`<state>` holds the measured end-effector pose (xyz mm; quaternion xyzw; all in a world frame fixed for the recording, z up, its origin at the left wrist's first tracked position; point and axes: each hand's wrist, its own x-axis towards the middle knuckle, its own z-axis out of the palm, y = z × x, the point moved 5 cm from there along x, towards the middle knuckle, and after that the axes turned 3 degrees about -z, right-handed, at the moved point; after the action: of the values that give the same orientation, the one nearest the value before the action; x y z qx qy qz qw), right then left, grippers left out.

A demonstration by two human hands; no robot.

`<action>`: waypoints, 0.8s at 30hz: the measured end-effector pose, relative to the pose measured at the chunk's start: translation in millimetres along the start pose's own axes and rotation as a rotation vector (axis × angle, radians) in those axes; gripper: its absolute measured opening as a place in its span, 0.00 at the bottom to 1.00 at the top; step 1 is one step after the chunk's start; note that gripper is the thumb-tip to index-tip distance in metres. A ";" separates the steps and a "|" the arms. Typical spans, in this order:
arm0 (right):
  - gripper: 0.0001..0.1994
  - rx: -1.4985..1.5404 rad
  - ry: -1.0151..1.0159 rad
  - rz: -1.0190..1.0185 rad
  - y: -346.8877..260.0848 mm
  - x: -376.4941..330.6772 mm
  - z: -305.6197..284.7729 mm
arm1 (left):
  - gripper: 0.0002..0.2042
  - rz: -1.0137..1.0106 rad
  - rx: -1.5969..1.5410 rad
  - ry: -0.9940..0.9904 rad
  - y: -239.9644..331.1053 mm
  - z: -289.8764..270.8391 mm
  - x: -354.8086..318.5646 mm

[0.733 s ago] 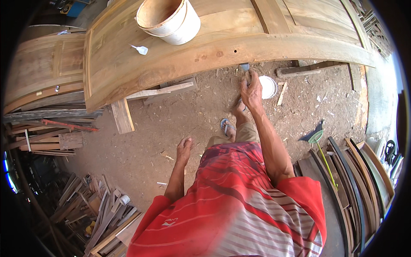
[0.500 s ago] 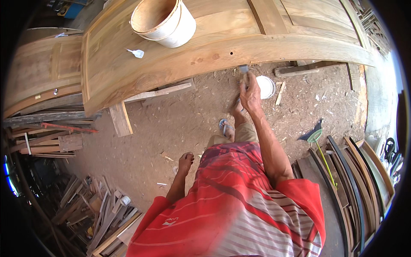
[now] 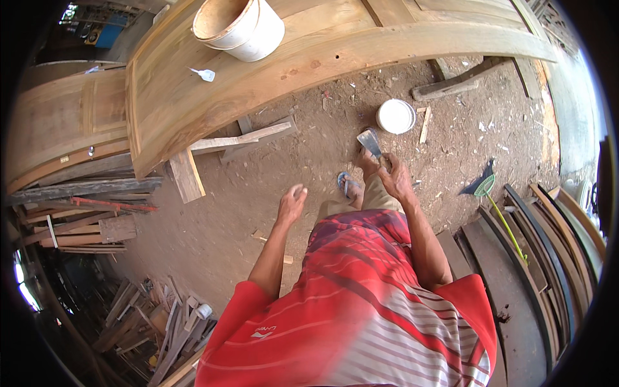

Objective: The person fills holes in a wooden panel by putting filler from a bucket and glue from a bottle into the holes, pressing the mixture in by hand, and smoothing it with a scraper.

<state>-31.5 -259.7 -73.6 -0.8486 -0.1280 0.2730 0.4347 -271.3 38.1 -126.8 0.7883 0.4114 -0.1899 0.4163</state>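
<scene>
My right hand (image 3: 398,180) is closed round the handle of a putty knife (image 3: 369,140), whose wide, dark, smeared blade points up and to the left, away from the work. To the left, my left hand (image 3: 292,205) hangs in the air with its fingers curled in, and nothing shows in it. Beyond both hands lies a large panelled wooden door (image 3: 309,74) with a small dark hole and reddish-brown patches along its near rail. A stained white bucket (image 3: 261,35) and a small white spatula-like piece (image 3: 205,75) rest on it.
A white tub (image 3: 395,117) stands on the dirt floor past my feet, beside a wood strip (image 3: 425,125). Another door (image 3: 64,122) lies at the left above stacked boards. Scrap wood (image 3: 161,329) fills the lower left; planks and a green rake (image 3: 485,186) are at the right.
My right hand has drawn the putty knife back from the door's edge toward my body. My left hand has risen and moved forward. The view has shifted slightly.
</scene>
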 end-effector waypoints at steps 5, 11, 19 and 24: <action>0.28 0.004 0.046 0.168 50.1 -58.9 13.0 | 0.25 0.320 -0.043 -0.079 165.7 0.5 27.7; 0.27 0.098 0.042 0.238 101.0 -80.8 42.4 | 0.23 0.404 -0.109 -0.129 218.9 35.9 14.9; 0.18 0.553 0.177 0.648 251.3 -94.0 147.6 | 0.43 -0.011 0.664 -0.378 -6.6 153.4 -5.8; 0.18 0.529 0.273 0.688 285.3 -108.0 212.4 | 0.49 -0.189 0.773 -0.560 -56.7 182.1 18.8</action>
<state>-247.6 -335.2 -366.4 -0.7300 0.2940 0.3103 0.5333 -298.1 -82.8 -273.1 0.7630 0.2525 -0.5706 0.1685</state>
